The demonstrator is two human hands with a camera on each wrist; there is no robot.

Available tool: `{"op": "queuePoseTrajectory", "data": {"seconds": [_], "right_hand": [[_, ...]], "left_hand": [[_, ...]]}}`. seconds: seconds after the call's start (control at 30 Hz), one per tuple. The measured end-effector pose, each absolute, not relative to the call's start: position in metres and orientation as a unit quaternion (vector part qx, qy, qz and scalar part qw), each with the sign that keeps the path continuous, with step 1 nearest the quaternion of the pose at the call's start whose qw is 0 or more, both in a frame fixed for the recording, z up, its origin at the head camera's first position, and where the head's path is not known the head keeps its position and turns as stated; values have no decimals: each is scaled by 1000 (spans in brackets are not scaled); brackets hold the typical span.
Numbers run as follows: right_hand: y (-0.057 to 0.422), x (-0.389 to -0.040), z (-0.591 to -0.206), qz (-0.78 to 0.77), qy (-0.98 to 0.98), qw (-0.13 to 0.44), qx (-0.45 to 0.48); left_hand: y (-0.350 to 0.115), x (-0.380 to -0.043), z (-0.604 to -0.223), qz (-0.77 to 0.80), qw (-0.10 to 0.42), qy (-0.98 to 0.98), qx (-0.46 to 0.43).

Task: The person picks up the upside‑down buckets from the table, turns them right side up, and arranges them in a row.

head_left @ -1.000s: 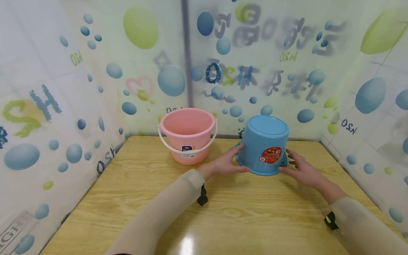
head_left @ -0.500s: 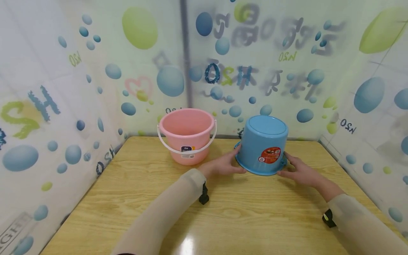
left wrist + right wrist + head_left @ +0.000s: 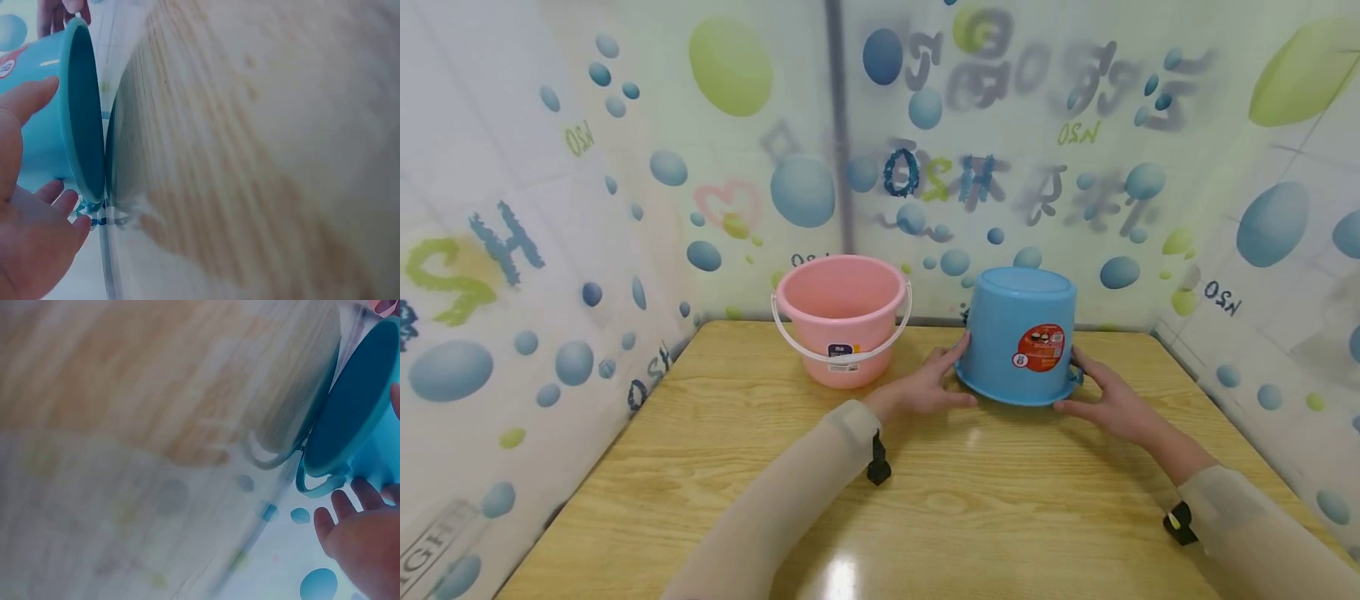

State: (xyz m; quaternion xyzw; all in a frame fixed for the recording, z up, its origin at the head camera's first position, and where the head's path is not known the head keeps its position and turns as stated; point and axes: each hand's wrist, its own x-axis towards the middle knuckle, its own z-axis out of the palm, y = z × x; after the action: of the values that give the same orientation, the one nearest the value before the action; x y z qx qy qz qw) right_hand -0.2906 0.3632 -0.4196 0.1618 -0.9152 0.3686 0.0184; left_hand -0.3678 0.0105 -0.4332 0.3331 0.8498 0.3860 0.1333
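An upside-down blue bucket (image 3: 1015, 333) with a round red label is held between both hands at the right of the table, base up. Its near rim is tipped up off the wood, so both wrist views look into its dark inside. On one side my left hand (image 3: 928, 387) grips it, thumb along the front near the rim and fingers round behind. My right hand (image 3: 1112, 404) holds the opposite side the same way, thumb at the rim. The bucket's blue handle (image 3: 319, 487) shows beside the right fingers. Its far rim is hidden in the head view.
A pink bucket (image 3: 844, 325) stands upright left of the blue one, its white handle (image 3: 850, 360) hanging down in front. The wooden table (image 3: 925, 500) meets bubble-patterned curtain walls (image 3: 737, 192) at the back and sides.
The blue bucket has tipped back, near rim rising and base turning away from me, with its label shifting slightly up and right. Both hands stay at its sides; the pink bucket stands still.
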Motion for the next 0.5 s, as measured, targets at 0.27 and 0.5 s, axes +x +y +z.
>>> {"op": "queuePoseTrajectory", "data": {"seconds": [0.27,0.5], "right_hand": [[359,-286,-418,373,-913,42,161],[353,-282,-417,369,-915,49,154]], "left_hand": [[9,-363,-430,415,105,840,334],[9,-365,-426,437,85,826,346]]}}
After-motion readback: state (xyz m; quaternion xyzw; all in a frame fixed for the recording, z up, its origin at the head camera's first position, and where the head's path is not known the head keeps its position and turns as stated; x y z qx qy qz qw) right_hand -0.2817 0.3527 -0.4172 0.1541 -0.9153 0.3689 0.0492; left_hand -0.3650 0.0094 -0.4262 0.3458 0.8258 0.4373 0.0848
